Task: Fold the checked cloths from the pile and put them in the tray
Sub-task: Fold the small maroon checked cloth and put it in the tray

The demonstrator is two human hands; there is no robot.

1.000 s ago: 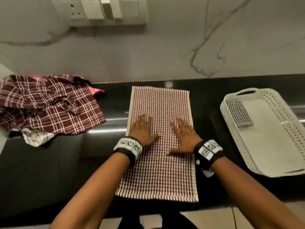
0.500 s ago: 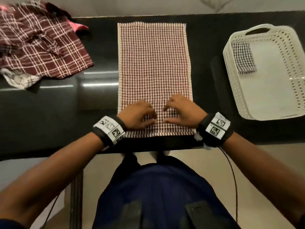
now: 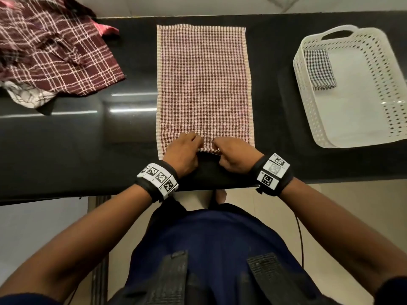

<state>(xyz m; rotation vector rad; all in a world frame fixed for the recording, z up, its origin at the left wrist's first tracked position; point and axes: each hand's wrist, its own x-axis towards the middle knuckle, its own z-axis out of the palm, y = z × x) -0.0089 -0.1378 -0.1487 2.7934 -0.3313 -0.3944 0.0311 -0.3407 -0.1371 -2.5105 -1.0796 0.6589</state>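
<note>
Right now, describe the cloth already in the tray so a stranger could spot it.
On the black counter, look to the right end, where a white perforated tray stands. In its far left corner lies a small folded cloth; it is the only black-and-white checked one, unlike the red checked cloth spread flat and the maroon pile.

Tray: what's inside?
One folded black-and-white checked cloth lies in the far-left corner of the white tray; the rest of its floor shows bare. Anything beneath that cloth is covered.

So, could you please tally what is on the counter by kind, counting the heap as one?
Cloth spread flat: 1
Folded cloth: 1
Pile of unfolded cloths: 1
Tray: 1
Total: 4
</note>
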